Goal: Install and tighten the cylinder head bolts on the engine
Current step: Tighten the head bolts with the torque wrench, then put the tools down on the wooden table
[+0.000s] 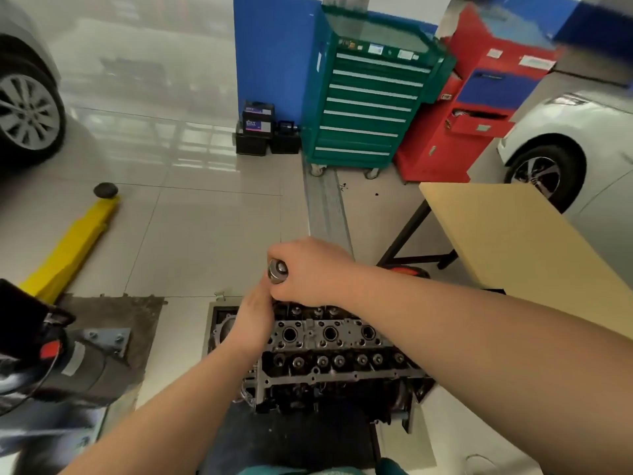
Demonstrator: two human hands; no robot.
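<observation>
right hand (310, 270) curled tight around a silver ratchet head (278, 270), round metal end poking out past the knuckles toward the left. left hand (251, 322) just beneath and touching it, fingers tucked up under the right hand around something hidden there; cannot tell exactly what is held.

directly below both hands: the engine (329, 358), sitting low on the floor on a dark mat (291, 437). cylinder head (325, 341) facing up, dull grey cast metal, grimy and oil-darkened. a row of three large round dark bores visible across the middle, right of the left hand. nearer the body, a row of smaller round valve tops with bright centres, bounded by a pale machined rail. more small holes and bosses scattered between the bores. far-left end covered by the left wrist. bolts themselves too small and shadowed to pick out.

left of the left hand, a grey gasket-like plate (219, 329) lying flat beside the engine. further left, a yellow lift arm (73, 245) on the tiled floor. beyond the right hand, a green tool cabinet (368, 101) and a red cabinet (476, 108). right of the right forearm, a tan surface (513, 241) on black legs, and a white car (575, 142) behind it.
</observation>
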